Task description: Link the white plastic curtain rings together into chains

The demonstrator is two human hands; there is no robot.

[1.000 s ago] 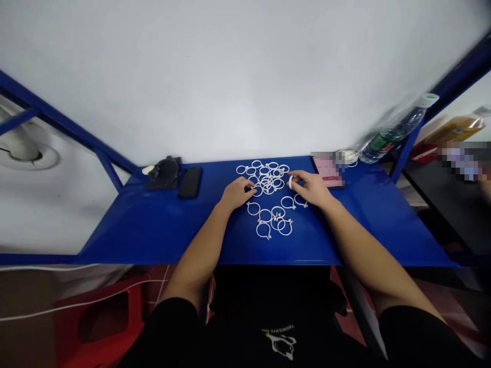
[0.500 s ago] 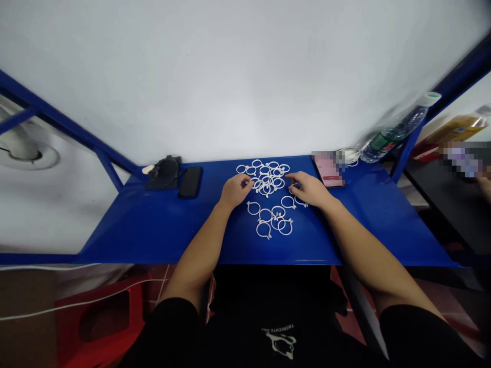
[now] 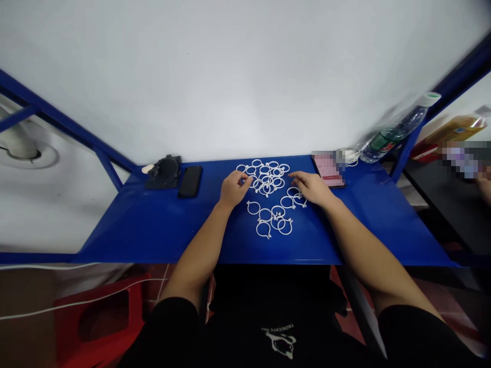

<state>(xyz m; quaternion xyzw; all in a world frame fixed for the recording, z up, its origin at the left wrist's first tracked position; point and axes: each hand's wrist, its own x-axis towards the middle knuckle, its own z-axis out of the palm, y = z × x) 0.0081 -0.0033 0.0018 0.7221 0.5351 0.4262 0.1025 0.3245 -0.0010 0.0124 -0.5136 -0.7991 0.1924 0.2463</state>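
Many thin white plastic rings with small tabs lie on the blue table. A denser, overlapping cluster of rings [image 3: 266,169] sits toward the wall, and a looser group of rings [image 3: 271,215] is nearer to me. At the cluster's left edge is my left hand [image 3: 233,189], thumb and forefinger pinched at one white ring [image 3: 252,187]. My right hand [image 3: 312,188] hovers right of the cluster, fingers apart and with nothing seen in them. Just below its fingertips rests another ring [image 3: 294,192], overlapping its neighbours.
The blue table [image 3: 153,230] meets a white wall. A black phone [image 3: 190,182] and a dark crumpled item [image 3: 165,171] lie left; a lit phone [image 3: 329,171], white cable [image 3: 349,156] and plastic bottle [image 3: 397,132] stand right. Another person's hand [image 3: 485,184] shows at the far right.
My right hand has opened and shifted slightly right, off a ring that now lies in full view with the nearer group. The ring at my left fingertips has moved slightly left, away from the cluster.
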